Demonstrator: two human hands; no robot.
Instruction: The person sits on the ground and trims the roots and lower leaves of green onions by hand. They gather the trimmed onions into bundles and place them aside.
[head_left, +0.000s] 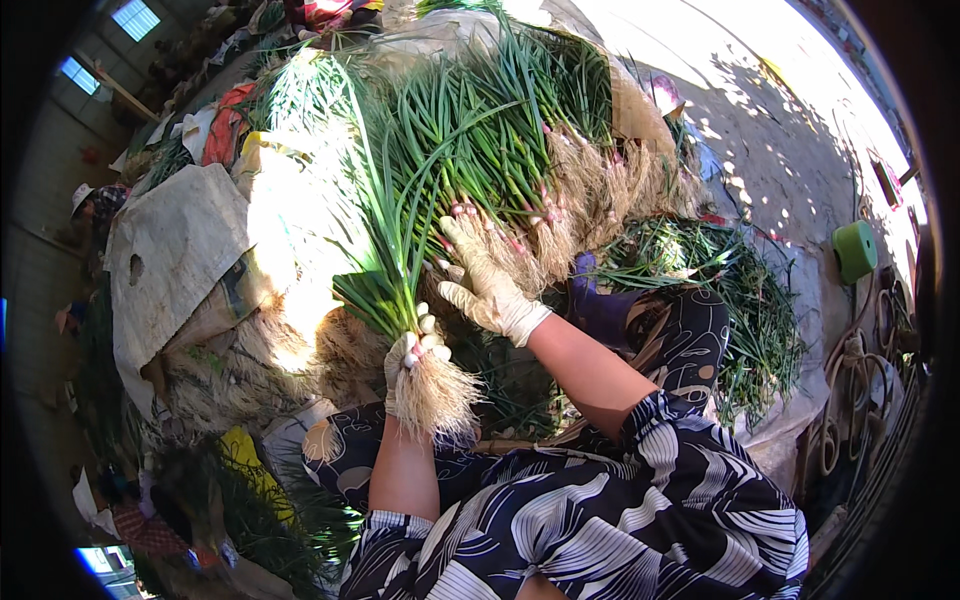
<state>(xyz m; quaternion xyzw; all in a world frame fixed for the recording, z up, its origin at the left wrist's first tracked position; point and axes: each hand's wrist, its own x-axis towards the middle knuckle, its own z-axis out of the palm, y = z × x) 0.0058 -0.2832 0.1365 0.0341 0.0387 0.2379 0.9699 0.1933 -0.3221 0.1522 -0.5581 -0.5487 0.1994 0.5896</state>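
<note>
A bunch of green garlic plants (409, 304) with white bulbs and pale stringy roots is gripped low on the stems by my gloved left hand (395, 367). The roots hang toward my lap, and the long leaves point away from me. My right hand (487, 289), in a cream-coloured glove, is spread with its fingers apart over the root end of a large heap of similar plants (480, 142). Its fingertips are beside pinkish bulbs; whether they touch them I cannot tell. Nothing is seen held in that hand.
Woven sacks (176, 247) cover root-ended bundles on the left. Loose cut leaves (757, 315) lie to the right on sheeting. Beyond stand a green plastic stool (854, 252) and coiled hose or rope (851, 375). Another person (101, 202) is at the far left.
</note>
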